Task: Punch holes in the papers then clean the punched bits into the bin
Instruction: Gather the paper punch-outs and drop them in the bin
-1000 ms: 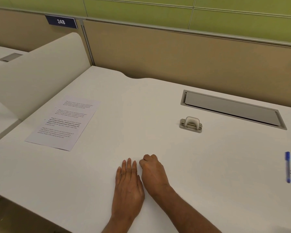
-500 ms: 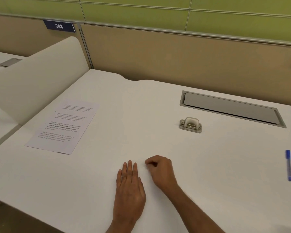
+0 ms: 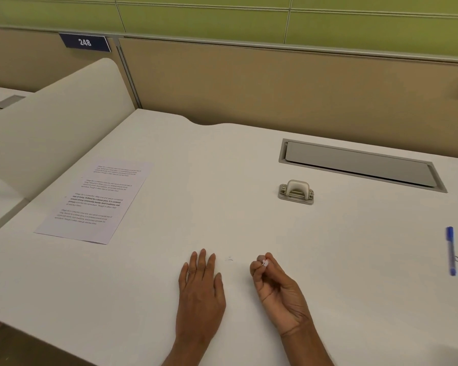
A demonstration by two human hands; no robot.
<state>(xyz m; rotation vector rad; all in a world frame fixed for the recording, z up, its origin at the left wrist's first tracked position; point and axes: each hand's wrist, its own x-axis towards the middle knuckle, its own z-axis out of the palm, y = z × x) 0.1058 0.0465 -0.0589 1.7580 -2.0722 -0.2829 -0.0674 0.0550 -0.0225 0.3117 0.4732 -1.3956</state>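
- While the left hand [image 3: 200,291] lies flat and spread, palm down, on the white tabletop [image 3: 249,233] at the near edge, it holds nothing.
- Just to its right, the right hand [image 3: 278,289] is turned palm up, its fingertips [image 3: 261,260] pinched together on a few white punched bits [image 3: 265,263].
- One or two tiny specks [image 3: 230,259] lie on the tabletop between the hands.
- Printed paper [image 3: 95,202] lies flat at the left.
- Farther off, right of centre, sits the beige hole punch [image 3: 296,192].
- At the right edge lies a blue pen [image 3: 450,250].
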